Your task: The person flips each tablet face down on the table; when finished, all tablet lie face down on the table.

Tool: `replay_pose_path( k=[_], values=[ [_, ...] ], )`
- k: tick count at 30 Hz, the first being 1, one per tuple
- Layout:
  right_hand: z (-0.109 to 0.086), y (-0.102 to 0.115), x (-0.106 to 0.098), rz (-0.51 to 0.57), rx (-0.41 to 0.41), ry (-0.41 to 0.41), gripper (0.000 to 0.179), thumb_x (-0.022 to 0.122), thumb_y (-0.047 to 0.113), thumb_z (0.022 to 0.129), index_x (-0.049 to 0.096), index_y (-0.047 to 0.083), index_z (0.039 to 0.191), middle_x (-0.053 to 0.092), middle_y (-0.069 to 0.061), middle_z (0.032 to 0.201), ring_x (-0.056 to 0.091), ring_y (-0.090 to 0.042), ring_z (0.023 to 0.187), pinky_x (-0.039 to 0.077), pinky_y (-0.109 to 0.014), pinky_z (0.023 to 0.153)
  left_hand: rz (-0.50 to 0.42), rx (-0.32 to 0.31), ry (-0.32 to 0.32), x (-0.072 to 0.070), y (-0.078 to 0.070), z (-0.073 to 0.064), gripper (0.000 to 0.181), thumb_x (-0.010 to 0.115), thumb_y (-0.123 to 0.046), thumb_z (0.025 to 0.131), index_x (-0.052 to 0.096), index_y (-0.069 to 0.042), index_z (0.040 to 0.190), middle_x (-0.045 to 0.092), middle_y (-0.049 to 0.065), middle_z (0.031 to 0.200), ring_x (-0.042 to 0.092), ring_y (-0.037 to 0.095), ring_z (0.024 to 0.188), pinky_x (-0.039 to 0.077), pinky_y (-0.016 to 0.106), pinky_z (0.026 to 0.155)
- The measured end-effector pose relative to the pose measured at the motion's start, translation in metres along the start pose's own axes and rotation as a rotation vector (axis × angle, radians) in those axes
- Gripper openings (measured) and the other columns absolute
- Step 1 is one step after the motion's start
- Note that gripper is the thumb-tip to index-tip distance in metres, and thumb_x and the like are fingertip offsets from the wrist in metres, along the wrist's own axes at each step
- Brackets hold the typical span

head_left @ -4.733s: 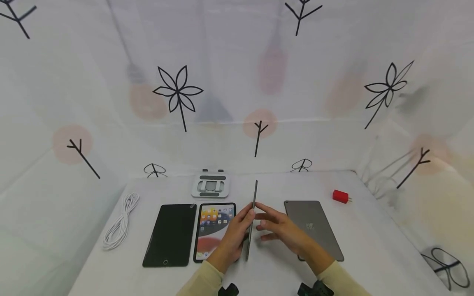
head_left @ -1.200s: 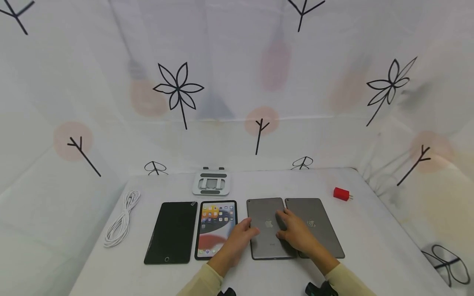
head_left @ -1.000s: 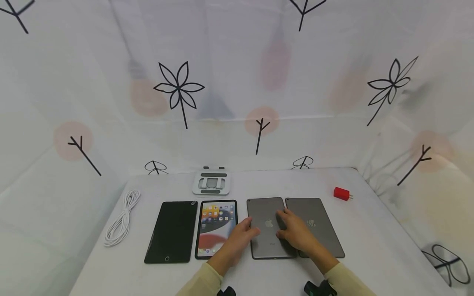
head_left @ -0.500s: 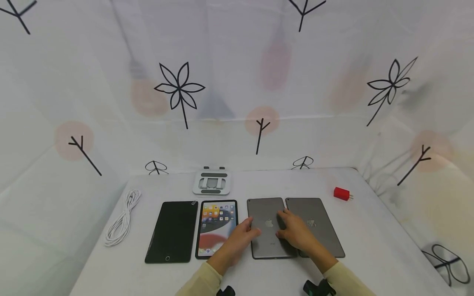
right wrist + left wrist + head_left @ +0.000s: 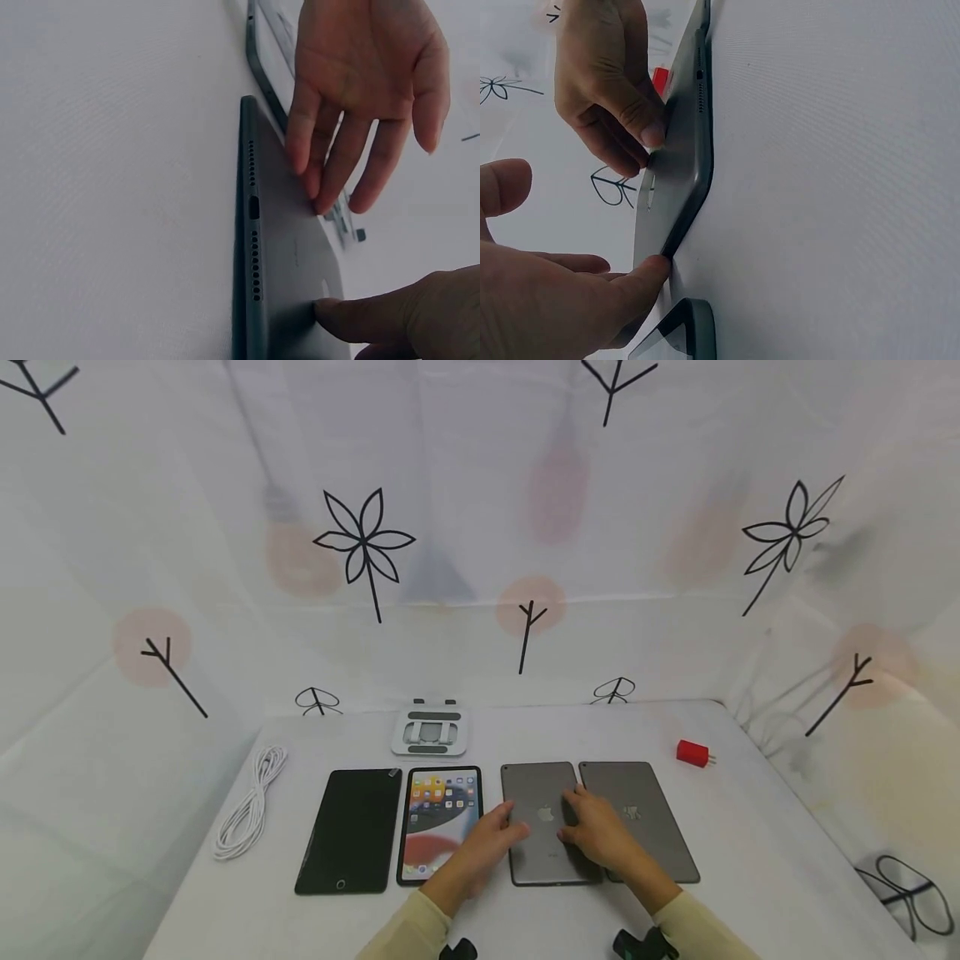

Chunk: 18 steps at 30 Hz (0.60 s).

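A grey tablet [image 5: 551,852] with an apple mark lies back up on the white table, right of centre. Against its left edge rest the fingers of my left hand [image 5: 487,843], thumb raised in the left wrist view. My right hand [image 5: 600,831] touches the tablet's back near its right side, thumb tip [image 5: 330,311] on the surface. The port side of this tablet [image 5: 699,112] faces me. Beside it on the right, a second grey tablet [image 5: 652,827] also lies back up, partly hidden under my right hand and forearm. Neither hand lifts anything.
Left of my hands lie a tablet with a lit screen [image 5: 438,827] and a dark-screened tablet [image 5: 351,831]. A coiled white cable [image 5: 247,810] is at far left. Behind are a white folding stand [image 5: 429,732] and, at right, a red charger plug [image 5: 692,753].
Earlier, the grey tablet stood on edge in my left hand; it has come down flat, back up, beside the other grey one. Over the last second both hands stay almost still.
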State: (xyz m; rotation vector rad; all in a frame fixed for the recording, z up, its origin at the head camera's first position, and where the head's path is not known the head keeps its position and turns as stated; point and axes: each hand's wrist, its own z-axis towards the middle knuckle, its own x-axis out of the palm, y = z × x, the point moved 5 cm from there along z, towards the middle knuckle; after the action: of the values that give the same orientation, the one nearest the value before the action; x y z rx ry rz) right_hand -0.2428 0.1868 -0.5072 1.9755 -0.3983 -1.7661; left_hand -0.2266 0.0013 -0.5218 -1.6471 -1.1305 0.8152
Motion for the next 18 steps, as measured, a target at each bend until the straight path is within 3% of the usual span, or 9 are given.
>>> replay_pose_path(
  k=[18],
  values=[
    [0.0008, 0.0005, 0.0044, -0.108, -0.037, 0.004, 0.048, 0.080, 0.012, 0.087, 0.065, -0.009, 0.127, 0.047, -0.039, 0.144, 0.049, -0.059, 0.128, 0.045, -0.066, 0.101, -0.021, 0.006, -0.002, -0.0010, 0.0017, -0.0020, 0.069, 0.062, -0.024, 0.099, 0.034, 0.001, 0.156, 0.031, 0.029, 0.160, 0.028, 0.048, 0.148, 0.025, 0.062, 0.119]
  ],
)
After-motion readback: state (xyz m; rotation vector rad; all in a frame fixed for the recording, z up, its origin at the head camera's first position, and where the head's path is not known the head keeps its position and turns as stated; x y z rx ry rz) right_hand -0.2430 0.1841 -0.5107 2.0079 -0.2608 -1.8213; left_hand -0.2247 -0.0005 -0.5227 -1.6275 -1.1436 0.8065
